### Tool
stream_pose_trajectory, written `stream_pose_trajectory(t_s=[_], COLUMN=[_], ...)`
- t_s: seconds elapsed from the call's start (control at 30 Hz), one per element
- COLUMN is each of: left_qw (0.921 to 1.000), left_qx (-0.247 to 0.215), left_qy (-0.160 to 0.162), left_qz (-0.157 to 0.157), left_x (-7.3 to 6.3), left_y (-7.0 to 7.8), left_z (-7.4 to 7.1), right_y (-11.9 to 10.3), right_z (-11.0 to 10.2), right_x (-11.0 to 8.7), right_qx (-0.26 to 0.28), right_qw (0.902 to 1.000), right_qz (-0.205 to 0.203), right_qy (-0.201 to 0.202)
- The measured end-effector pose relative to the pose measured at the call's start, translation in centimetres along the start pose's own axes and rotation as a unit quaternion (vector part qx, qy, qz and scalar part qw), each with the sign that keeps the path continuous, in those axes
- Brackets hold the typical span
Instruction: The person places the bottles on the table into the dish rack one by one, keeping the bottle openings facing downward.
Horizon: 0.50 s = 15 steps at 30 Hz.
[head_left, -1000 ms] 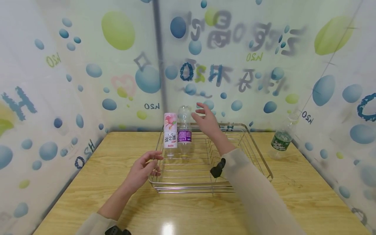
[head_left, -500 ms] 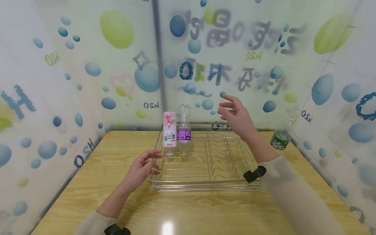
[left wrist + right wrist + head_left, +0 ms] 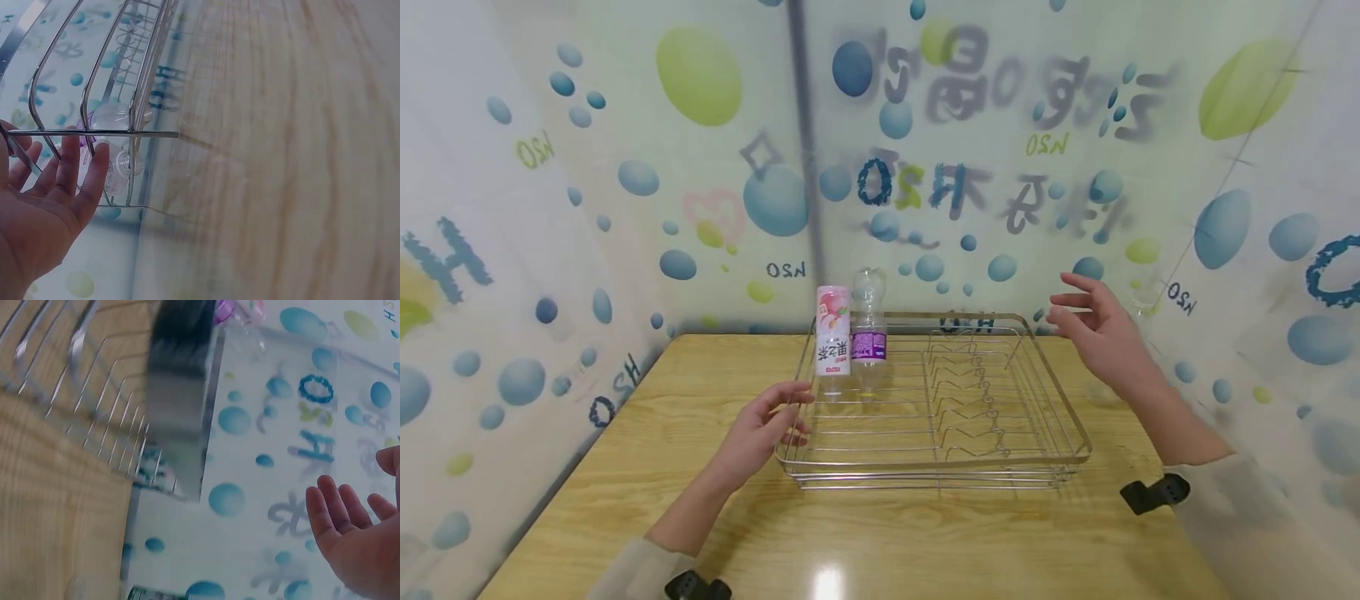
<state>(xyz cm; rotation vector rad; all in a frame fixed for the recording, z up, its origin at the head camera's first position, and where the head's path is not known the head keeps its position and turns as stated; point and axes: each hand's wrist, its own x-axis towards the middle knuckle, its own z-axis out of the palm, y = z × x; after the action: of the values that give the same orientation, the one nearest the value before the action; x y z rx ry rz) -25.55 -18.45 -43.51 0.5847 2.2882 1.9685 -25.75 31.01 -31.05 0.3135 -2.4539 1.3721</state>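
Observation:
My left hand (image 3: 756, 435) holds the left rim of a wire dish rack (image 3: 936, 462), thumb on one side and fingers (image 3: 94, 178) against the side wires. Two plastic bottles lie upside down in the rack's left part: one with a pink-and-white label (image 3: 833, 331), one clear with a purple label (image 3: 869, 347). My right hand (image 3: 1107, 343) hovers right of the rack with relaxed, spread fingers and nothing in it. Behind it, mostly hidden, stands a clear bottle (image 3: 1142, 303); its green label (image 3: 153, 594) shows at the bottom of the right wrist view.
The rack stands on a wood-grain table (image 3: 880, 533). Bent wire dividers (image 3: 973, 392) run along its right half. A curtain (image 3: 1000, 167) with blue and green dots encloses the table at the back and both sides.
My right hand has moved right, from beside the purple-labelled bottle, across the rack, to in front of the green-labelled bottle. My left hand and the two bottles in the rack stay put.

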Motion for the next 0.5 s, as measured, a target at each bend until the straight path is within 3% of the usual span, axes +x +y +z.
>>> stream_pose_trajectory(t_s=[0.23, 0.5], left_qw=[1.0000, 0.9999], left_qx=[-0.003, 0.005], left_qy=[-0.002, 0.002], left_qz=[-0.004, -0.016], left_x=[0.0, -0.1], left_y=[0.0, 0.2], left_z=[0.0, 0.0], right_y=[3.1, 5.9], right_z=[-3.7, -6.5], right_x=[-1.6, -3.3], right_qx=[-0.040, -0.060], right_qw=[0.9988, 0.9961], right_qz=[0.011, 0.040], right_qy=[0.027, 0.051])
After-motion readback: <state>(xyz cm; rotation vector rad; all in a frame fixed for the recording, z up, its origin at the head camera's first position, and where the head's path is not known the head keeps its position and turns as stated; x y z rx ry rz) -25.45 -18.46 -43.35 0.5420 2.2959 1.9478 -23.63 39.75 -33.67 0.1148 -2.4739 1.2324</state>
